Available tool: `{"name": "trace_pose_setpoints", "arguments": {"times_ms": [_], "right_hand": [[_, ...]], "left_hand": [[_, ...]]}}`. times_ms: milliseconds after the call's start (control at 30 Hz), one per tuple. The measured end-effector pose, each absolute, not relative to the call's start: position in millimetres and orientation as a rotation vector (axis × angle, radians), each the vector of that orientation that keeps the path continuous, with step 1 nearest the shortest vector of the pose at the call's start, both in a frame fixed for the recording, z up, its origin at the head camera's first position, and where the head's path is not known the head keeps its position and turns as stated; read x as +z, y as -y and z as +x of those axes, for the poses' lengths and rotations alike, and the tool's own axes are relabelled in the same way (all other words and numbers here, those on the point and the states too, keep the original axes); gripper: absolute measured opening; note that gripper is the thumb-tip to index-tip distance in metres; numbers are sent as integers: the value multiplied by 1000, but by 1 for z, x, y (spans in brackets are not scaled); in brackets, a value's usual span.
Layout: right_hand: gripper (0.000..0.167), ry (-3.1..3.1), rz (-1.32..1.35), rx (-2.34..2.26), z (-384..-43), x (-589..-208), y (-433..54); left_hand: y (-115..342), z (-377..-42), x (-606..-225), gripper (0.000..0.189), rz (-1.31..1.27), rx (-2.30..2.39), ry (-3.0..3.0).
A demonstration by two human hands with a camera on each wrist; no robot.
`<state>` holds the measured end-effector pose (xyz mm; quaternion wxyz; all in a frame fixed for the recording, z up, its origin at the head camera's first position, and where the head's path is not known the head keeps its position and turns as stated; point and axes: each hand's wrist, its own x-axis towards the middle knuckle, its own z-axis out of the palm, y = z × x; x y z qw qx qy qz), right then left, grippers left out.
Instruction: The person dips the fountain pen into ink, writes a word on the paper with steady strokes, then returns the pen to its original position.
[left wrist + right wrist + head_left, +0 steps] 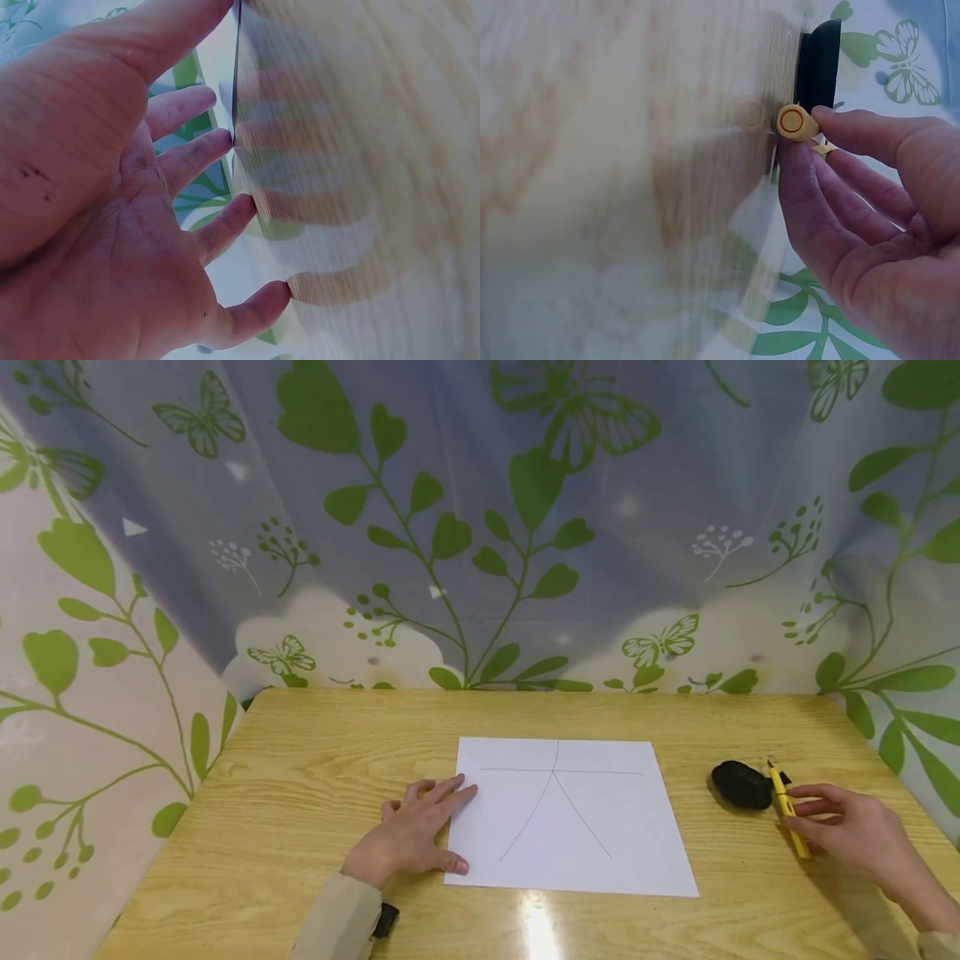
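Observation:
A white sheet of paper (577,860) lies on the wooden table with thin drawn lines: one across, a short one up to the top edge, two slanting down. My left hand (412,835) rests at its left edge, fingers spread, fingertips and thumb on the paper; the left wrist view shows these fingers (225,232) from the palm side. Off to the right, my right hand (862,835) pinches a yellow pen (797,839) between thumb and fingers, dark tip pointing away from me. Its round rear end shows in the right wrist view.
Just left of the pen sits a black rounded object (741,784), close to its tip. The wooden table (337,735) ends at the back against a curtain (465,527) printed with leaves and butterflies, which also hangs at both sides.

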<state>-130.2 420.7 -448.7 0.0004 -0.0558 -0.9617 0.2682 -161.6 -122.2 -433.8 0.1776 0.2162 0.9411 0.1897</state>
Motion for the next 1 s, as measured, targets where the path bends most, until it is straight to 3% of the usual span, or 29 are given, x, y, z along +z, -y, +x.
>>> {"name": "trace_pose_setpoints", "arguments": {"times_ms": [600, 1000], "right_hand": [[53, 3046, -126, 716, -134, -449, -423], [35, 2786, 23, 589, -112, -431, -389]], "left_hand": [[125, -162, -434, 94, 620, 547, -2648], [127, -163, -436, 93, 622, 565, -2631]]}}
